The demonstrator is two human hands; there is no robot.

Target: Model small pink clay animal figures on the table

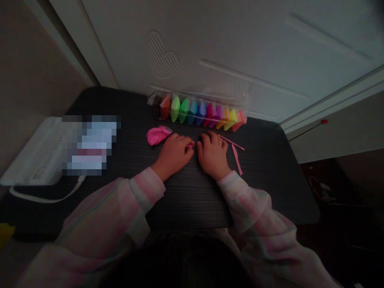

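Note:
My left hand [175, 152] is closed, with a small bit of pink modelling clay [190, 146] showing between its thumb and fingers. Just behind it lies a larger crumpled pink packet of clay [156, 136]. Palm down on the dark table, my right hand [213, 154] has bent, slightly spread fingers; nothing shows in it, though its palm is hidden. Two pink modelling tools lie to its right: a thin stick [232, 142], partly behind the fingers, and a flat knife-like one [237, 159].
A clear plastic pack [196, 114] of several coloured clay packets stands along the back of the table [192, 200], against a white panel with a heart relief [162, 56]. At left lie a white box-shaped object [36, 156], a blurred-out phone-like screen [93, 144] and a white cable [45, 200].

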